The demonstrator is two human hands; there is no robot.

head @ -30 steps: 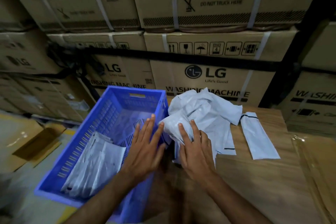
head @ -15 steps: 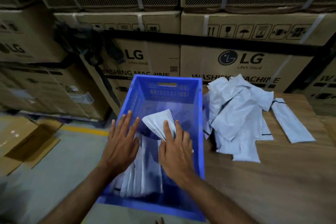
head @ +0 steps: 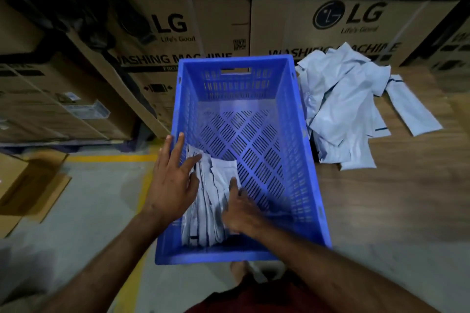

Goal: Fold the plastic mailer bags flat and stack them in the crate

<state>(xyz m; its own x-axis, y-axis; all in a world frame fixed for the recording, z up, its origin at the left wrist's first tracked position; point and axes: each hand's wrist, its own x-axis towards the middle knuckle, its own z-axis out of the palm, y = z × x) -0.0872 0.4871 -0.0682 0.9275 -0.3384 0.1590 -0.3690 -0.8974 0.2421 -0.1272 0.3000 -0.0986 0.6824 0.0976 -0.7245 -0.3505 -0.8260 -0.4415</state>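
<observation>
Half a second ago the right hand [head: 240,213] carried a folded mailer above the slotted blue plastic crate [head: 300,160]; now that mailer lies on the stack of folded pale grey plastic mailer bags [head: 211,201] against the crate's near-left wall, so one more bag looks delivered. Beside the crate, a crumpled heap of unfolded mailers [head: 340,109] waits on the wooden worktop [head: 396,185]. The left hand [head: 173,180] rests straight fingers on the stack, and the right hand's blurred fingers seem to press it flat.

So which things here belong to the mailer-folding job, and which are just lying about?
Job:
- blue slotted plastic crate
- folded grey plastic mailers inside it
- loose grey mailer pile on the wooden table
- left hand, right hand, both on the folded mailers

Lying about:
- brown LG washing machine cartons
- flattened cardboard on the floor
</observation>
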